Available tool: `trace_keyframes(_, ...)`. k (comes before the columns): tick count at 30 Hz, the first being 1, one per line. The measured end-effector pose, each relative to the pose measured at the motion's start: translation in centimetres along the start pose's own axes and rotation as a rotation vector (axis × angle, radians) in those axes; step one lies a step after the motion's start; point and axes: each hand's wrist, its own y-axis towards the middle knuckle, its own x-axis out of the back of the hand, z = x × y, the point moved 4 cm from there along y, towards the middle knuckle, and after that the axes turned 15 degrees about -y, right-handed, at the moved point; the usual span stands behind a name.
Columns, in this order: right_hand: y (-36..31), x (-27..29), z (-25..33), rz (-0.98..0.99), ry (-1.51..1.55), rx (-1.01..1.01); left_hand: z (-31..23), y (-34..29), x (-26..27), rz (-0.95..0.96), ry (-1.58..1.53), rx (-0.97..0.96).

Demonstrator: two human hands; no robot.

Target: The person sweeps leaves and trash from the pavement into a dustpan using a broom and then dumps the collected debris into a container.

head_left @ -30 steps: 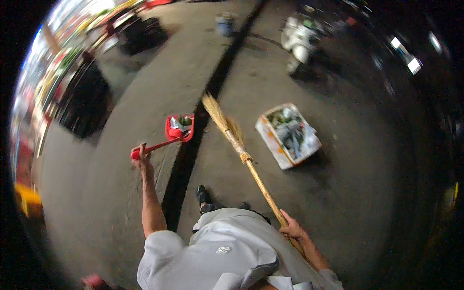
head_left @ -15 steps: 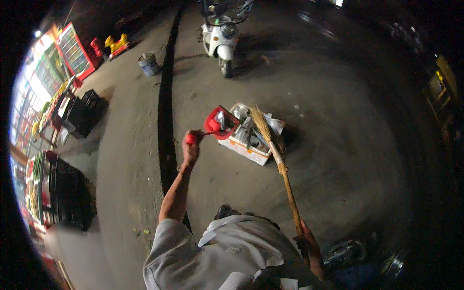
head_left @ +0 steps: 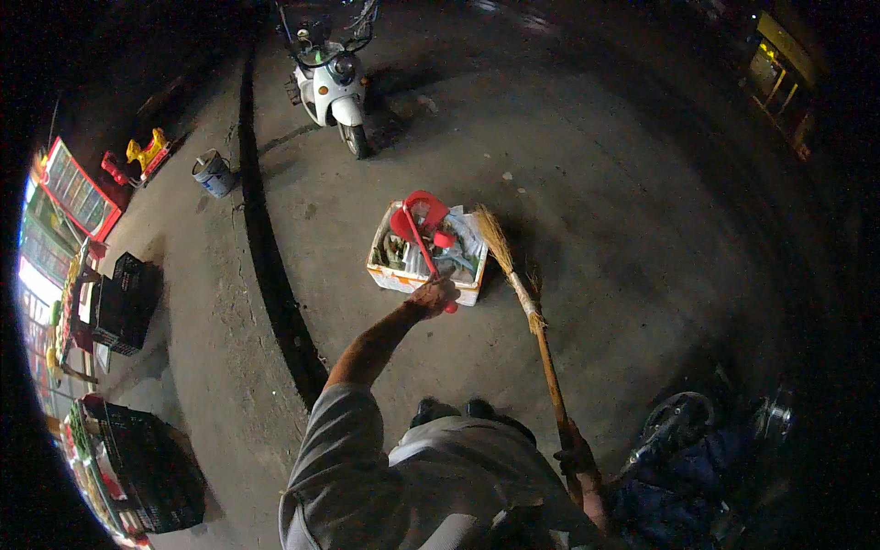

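Observation:
My left hand (head_left: pixel 433 298) is closed round the handle of a red dustpan (head_left: pixel 418 240). Its pan lies over a white foam box (head_left: pixel 422 283) that stands on the ground in front of me and holds mixed rubbish. At lower right my right hand (head_left: pixel 577 456) is wrapped round the wooden handle of a straw broom (head_left: pixel 521 291). The broom slants up and to the left, its bristles beside the box's right edge. Whether the bristles touch the box I cannot tell.
Ahead stands a white scooter (head_left: pixel 335 93), with a bucket (head_left: pixel 213 173) to its left. A dark gap (head_left: pixel 268 247) runs along the ground at left. Black crates (head_left: pixel 147 463) and a produce stall line the left side. Another vehicle's wheel (head_left: pixel 674 417) shows at lower right.
My left hand has moved right and nearer to me, and the dustpan has swung from the box's left corner to over the box. The broom is still in my right hand. My view has turned right.

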Motion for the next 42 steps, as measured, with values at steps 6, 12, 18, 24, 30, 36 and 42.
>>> trace_keyframes(6,-2.0,-1.7,6.9,0.016,-0.31,-0.054,2.9,-3.7,-2.0,-0.081,0.07,0.021)
trace_keyframes(12,-1.1,1.5,6.2,0.047,-0.223,-0.001,-1.0,-4.7,2.6,-0.309,-0.031,-0.032)
trace_keyframes(18,2.0,2.0,12.2,0.08,-0.731,0.035,-1.0,-9.9,2.0,-0.362,-0.355,0.156)
trace_keyframes(24,8.9,6.1,9.6,0.101,-0.911,0.19,-12.9,-13.6,9.4,-0.819,-0.254,0.277)
trace_keyframes(30,16.3,3.5,10.6,0.127,-1.256,0.384,-18.7,-30.5,4.3,-1.713,-0.363,0.467)
trace_keyframes(36,17.1,-7.3,14.9,0.37,-1.32,0.465,-28.6,-45.4,-7.9,-2.311,-0.304,0.691)
trace_keyframes(42,10.0,-27.2,17.9,0.691,-1.613,0.428,-39.8,-56.5,-19.4,-2.618,0.191,1.267)
